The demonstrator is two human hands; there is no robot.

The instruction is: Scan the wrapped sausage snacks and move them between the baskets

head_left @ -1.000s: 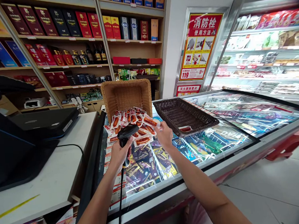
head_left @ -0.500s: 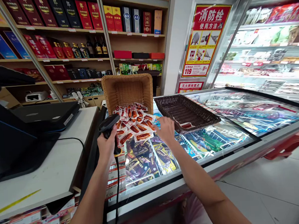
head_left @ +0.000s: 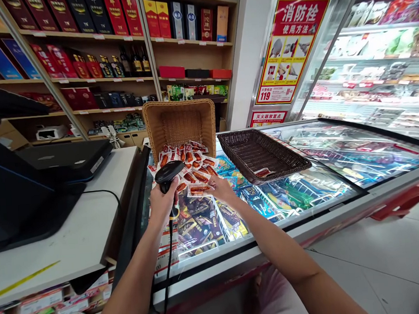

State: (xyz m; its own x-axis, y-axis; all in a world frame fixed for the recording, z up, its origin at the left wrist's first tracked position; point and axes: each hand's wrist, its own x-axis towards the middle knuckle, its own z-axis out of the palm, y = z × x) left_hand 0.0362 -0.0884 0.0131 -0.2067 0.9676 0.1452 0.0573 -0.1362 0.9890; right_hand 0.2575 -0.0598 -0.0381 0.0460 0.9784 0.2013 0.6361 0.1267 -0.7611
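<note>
My left hand (head_left: 164, 201) is closed around the handle of a black barcode scanner (head_left: 169, 171), its head pointing over a heap of packets and its cord hanging down. My right hand (head_left: 222, 188) pinches the right edge of a small clear-and-white sausage packet (head_left: 199, 189) at the front of the heap. More packaged sausages (head_left: 190, 156) spill from a tan wicker basket (head_left: 178, 123) tipped on its side. To the right, a dark brown wicker tray (head_left: 259, 148) has a single sausage packet (head_left: 263, 172) in its near corner.
Everything rests on the glass top of a chest freezer (head_left: 326, 187) filled with packaged goods. At left stands a white counter (head_left: 74, 228) with a black checkout device (head_left: 18, 199). Shelves of boxes and bottles (head_left: 98, 59) line the back; a red stool (head_left: 406, 198) is on the floor at right.
My right hand has moved left and closed on the front packet's edge. My left hand has shifted the scanner to the right, over the packets.
</note>
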